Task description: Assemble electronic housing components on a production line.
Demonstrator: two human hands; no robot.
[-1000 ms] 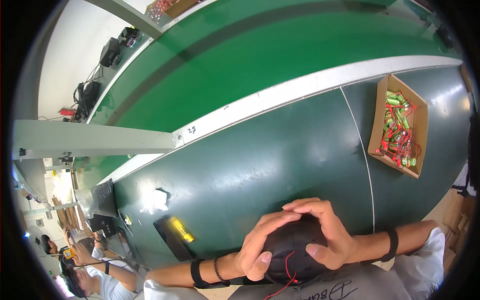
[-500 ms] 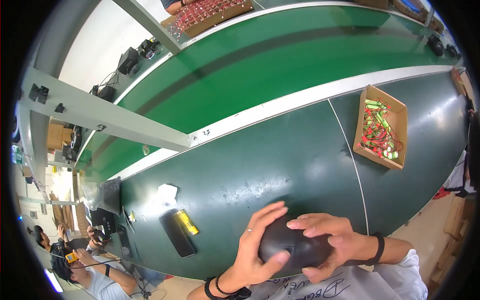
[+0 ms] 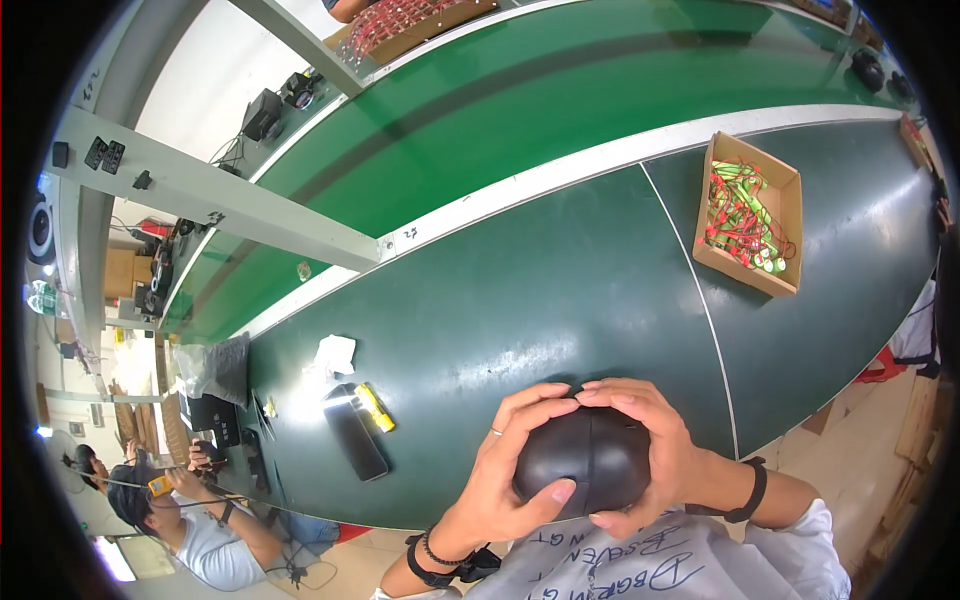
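The fingers of the left hand (image 3: pixel 497 488) and the right hand (image 3: pixel 668 450), seen from the head, are bent around a round, shiny black thing (image 3: pixel 612 465), one hand on each side. The fingers on each hand sit close to each other, and the fingertips of both hands come near each other at the far side of the black thing. I cannot tell if they touch. The left thumb lies on top, and the right thumb is at the near edge. The black thing is in front of the person's body, by the near edge of the dark green table (image 3: pixel 510 290). I cannot tell if it touches the table. A line runs down its middle. The left hand wears a ring (image 3: pixel 495 432). To the left on the table lie a black phone (image 3: pixel 357 440) and, just beside it, a yellow stick (image 3: pixel 375 408). A white scrap (image 3: pixel 336 354) is a bit farther back. To the right, well apart from the hands, is an open brown box (image 3: pixel 785 205). Inside are green tubes (image 3: pixel 740 205) with red and dark wires. Far left, another person (image 3: pixel 215 550) sits in a light shirt.
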